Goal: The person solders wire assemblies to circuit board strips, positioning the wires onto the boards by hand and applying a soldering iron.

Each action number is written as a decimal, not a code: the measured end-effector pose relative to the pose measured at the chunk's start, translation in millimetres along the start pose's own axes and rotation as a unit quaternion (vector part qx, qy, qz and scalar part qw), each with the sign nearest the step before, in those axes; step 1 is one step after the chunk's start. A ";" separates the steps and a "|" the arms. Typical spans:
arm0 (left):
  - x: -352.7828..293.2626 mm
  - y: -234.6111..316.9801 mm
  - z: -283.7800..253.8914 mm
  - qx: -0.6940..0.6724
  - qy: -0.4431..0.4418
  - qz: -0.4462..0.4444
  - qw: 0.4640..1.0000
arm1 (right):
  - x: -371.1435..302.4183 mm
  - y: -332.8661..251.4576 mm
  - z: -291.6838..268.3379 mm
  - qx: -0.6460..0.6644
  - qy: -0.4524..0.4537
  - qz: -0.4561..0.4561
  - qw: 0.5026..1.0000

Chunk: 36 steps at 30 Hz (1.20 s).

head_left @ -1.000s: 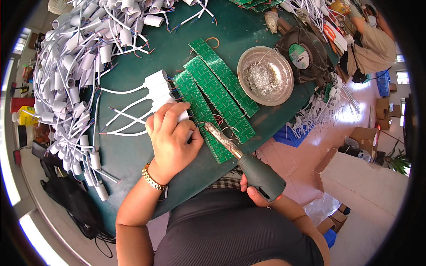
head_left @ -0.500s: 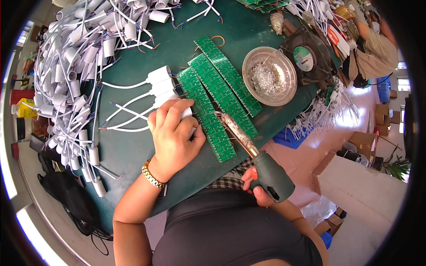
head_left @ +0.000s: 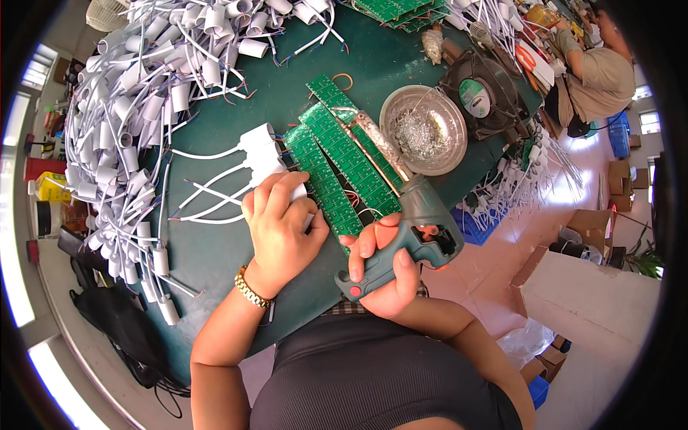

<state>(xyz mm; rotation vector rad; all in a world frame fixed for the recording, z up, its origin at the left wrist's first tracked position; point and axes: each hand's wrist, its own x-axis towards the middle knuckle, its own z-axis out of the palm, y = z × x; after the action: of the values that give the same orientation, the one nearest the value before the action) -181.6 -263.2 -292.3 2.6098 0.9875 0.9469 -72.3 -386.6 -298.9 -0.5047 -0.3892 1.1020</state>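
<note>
My left hand (head_left: pixel 281 218) is closed on a white cable socket (head_left: pixel 299 192) at the left edge of a green circuit board (head_left: pixel 315 168). Farther up that edge, more white sockets (head_left: pixel 259 149) with cables trailing left sit side by side. A dark green soldering gun (head_left: pixel 424 201) is in my right hand (head_left: pixel 393 299), my fingers wrapped round its handle. Its metal barrel slants up and left above further board strips (head_left: pixel 358 161), with the tip over their upper part. Whether the tip touches anything, I cannot tell. Thin wires show near the board's middle.
A metal bowl (head_left: pixel 459 136) of silvery bits stands right of the boards, beside a black fan (head_left: pixel 481 97). White cabled sockets (head_left: pixel 118 129) are heaped at left. More green boards (head_left: pixel 398 11) lie at the far edge. Another person (head_left: pixel 598 72) sits at far right.
My right hand has raised the soldering gun and turned it, so its handle now shows. The tip has moved up and left from the board's middle. My left hand keeps its hold.
</note>
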 end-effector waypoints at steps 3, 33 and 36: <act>1.8 1.0 -1.1 0.002 0.005 0.006 1.000 | 2.5 4.4 -2.1 -0.007 -0.016 -0.001 1.000; 42.4 2.0 -70.3 0.164 -0.132 0.159 0.964 | -10.3 12.3 -31.2 -0.093 -0.092 -0.063 0.989; 88.2 -32.9 -32.0 -0.040 -0.109 0.136 0.984 | -9.5 12.4 -28.3 -0.103 -0.080 -0.085 0.988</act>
<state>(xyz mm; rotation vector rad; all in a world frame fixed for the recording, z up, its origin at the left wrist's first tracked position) -168.5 -182.3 -236.1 2.7509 0.5386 0.7160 -70.2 -396.3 -329.8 -0.5564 -0.6803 0.9441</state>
